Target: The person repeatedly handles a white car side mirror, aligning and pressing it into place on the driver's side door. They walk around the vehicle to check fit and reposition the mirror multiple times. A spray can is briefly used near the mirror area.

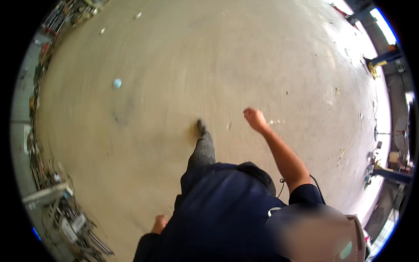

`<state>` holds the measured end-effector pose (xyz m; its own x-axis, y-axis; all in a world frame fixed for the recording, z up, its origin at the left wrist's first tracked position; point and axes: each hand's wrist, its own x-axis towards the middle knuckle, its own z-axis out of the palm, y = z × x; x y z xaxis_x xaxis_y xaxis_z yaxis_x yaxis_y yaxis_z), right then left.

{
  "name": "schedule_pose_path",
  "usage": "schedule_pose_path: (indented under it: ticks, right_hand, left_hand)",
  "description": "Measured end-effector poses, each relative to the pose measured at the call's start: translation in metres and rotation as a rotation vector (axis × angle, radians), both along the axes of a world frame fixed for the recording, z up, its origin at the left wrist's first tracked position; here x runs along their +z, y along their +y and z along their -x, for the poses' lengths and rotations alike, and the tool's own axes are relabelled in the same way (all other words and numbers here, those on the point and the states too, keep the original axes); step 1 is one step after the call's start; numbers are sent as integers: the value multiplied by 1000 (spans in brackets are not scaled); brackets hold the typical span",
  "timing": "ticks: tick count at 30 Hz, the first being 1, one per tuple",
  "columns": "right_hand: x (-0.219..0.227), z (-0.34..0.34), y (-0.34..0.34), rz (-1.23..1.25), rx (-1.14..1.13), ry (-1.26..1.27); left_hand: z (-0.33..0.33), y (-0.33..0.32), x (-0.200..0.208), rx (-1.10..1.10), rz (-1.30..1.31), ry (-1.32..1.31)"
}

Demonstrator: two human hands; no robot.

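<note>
My right hand [254, 118] is out in front of my body, over the bare floor. Its fingers are loosely curled in and nothing shows in them. My left hand [160, 223] hangs low beside my left hip, partly hidden by my dark blue shirt [222, 201], so its fingers cannot be made out. Neither hand touches any object that I can see. One leg in grey trousers [203, 150] is stretched forward with a dark shoe [201, 126] on the floor. A thin black cable [317, 188] runs by my right upper arm.
The concrete floor [174, 65] carries a crumpled light-blue item [117, 83] and small white scraps [103, 31]. Piled metal parts [72, 227] line the left wall. On the right stand blue posts [395, 176] with yellow feet [373, 69] and a round fan-like thing [400, 132].
</note>
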<state>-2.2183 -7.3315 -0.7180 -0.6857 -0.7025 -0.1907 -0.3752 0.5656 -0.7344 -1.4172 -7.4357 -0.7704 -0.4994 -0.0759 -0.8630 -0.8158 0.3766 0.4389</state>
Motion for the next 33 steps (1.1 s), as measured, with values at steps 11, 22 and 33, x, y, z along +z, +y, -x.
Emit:
schedule_pose_path:
  ticks: [11,22,33]
  right_hand:
    - [-138,130,7,-699,-360,-594]
    - [-163,680,-431,-520,-354,-591]
    - [-124,1288,-907,-161,-302,-443]
  left_hand:
    - [772,-520,114,417,310,673]
    - [1010,-780,-10,392,315,-57]
    - [1440,-1052,-80,500,-13,64]
